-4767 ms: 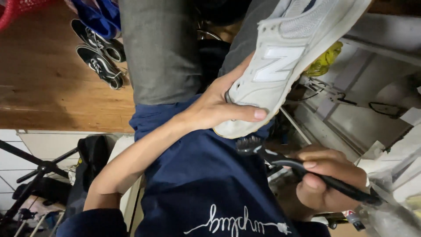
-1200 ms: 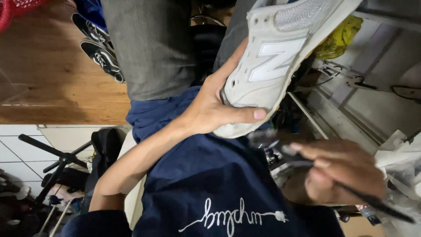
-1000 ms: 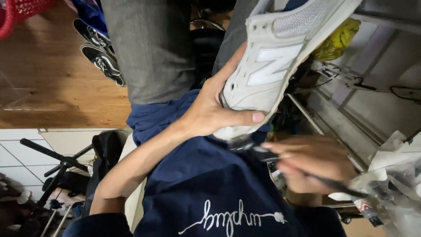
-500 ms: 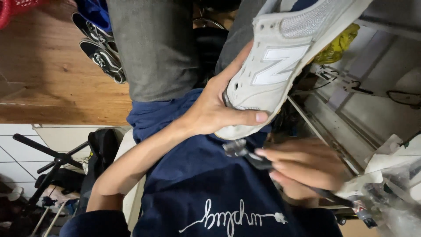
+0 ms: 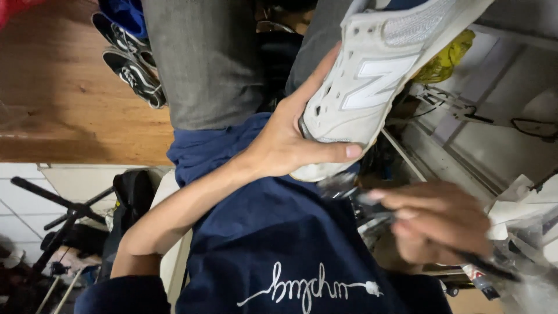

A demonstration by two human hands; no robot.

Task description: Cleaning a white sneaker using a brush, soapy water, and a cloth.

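**Q:** Fingers first: how do they stand in the head view?

**A:** Fingers point(image 5: 343, 152) of the left hand point(image 5: 285, 142) are wrapped round the heel of the shoe point(image 5: 372, 87), thumb lying across the sole edge, the rest closed on the far side. The right hand point(image 5: 439, 224) is blurred, its fingers curled shut round the handle of a brush point(image 5: 349, 191).

**Q:** Where is the shoe?

**A:** Held in the air above the lap, toe pointing up and away, heel lowest. It is pale grey with a mesh panel. The brush head sits just below the heel, close to the sole; whether the bristles touch cannot be told through the blur.

**Q:** What surrounds it?

**A:** Grey trousers point(image 5: 203, 64) and a navy shirt point(image 5: 279, 250) lie under the hands. A pair of black sneakers point(image 5: 131, 58) rests on the wooden floor point(image 5: 70, 104) well apart. A yellow bag point(image 5: 444, 58) shows behind the shoe, and a tripod point(image 5: 58, 215) stands at lower left.

**Q:** What could go wrong?

**A:** Judged from the grip, the shoe is pinched at the heel only, so a hard stroke could twist it loose. Bristles also pass near the left thumb and might scrape it, and loosened dirt could fall on the shirt.
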